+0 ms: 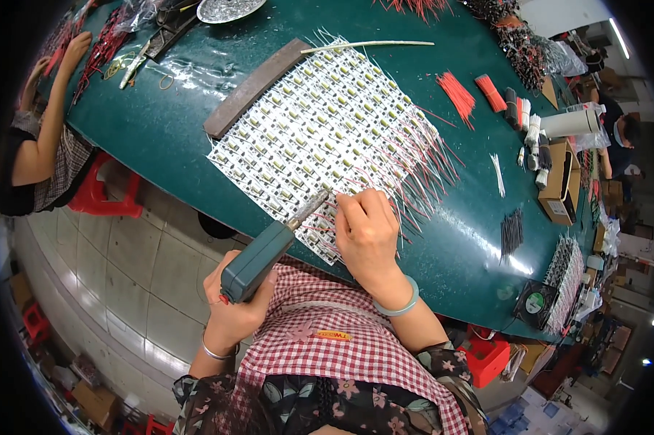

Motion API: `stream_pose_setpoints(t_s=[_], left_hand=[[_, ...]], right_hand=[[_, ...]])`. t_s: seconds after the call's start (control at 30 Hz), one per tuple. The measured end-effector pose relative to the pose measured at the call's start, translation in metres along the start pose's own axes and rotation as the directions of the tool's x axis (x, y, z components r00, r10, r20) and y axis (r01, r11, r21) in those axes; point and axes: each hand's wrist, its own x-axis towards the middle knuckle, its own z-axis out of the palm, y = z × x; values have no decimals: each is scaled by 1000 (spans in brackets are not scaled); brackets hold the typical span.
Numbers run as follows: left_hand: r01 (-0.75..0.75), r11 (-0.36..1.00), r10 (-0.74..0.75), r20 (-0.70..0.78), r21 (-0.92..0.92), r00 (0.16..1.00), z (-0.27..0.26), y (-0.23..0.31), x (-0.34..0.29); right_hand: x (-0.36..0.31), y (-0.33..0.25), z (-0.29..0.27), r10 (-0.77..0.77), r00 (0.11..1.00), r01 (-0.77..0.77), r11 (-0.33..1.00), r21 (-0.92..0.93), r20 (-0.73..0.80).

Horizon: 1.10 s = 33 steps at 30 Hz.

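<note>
My left hand (234, 313) is wrapped around the dark green handle of a soldering gun (260, 255). Its metal tip slants up and right onto a large white sheet of small circuit boards (290, 138), set with rows of green-yellow parts. Close beside that tip, my right hand (370, 228) is pinched, thumb and forefinger together over the boards' near part. Whatever lies between those fingertips is too small to make out. Thin red and white wires (425, 174) stick out along the sheet's right side. A brown bar (254, 88) rests along the upper left edge of the sheet.
A pale thin stick (370, 43) lies at the sheet's far edge. Red wire bundles (457, 98), black wires (511, 233), a cardboard box (561, 185) and a small fan (535, 301) occupy the green table's right side. Another person's arm (50, 138) reaches over the table at far left.
</note>
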Motion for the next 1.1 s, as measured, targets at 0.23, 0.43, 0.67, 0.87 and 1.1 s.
stream_pose_setpoints(t_s=[0.23,0.43,0.67,0.87,1.1], left_hand=[[-20,1000,20,-16,-3,1000,-4,0,-4],[-60,998,60,-34,21,998,-6,-2,-7],[-55,998,53,-80,-22,995,-5,-6,-9],[-14,1000,12,-86,-27,996,-10,-9,-13],[-38,998,33,-79,-55,996,-11,-10,-18]], right_hand=[[1,-2,0,-2,1000,2,1000,-15,3],[1,-2,-1,5,1000,-5,1000,-11,4],[-7,3,-27,-11,999,12,1000,-6,37],[-3,-18,-70,79,996,-78,996,41,-29],[-7,-13,-6,-6,1000,7,990,138,-11]])
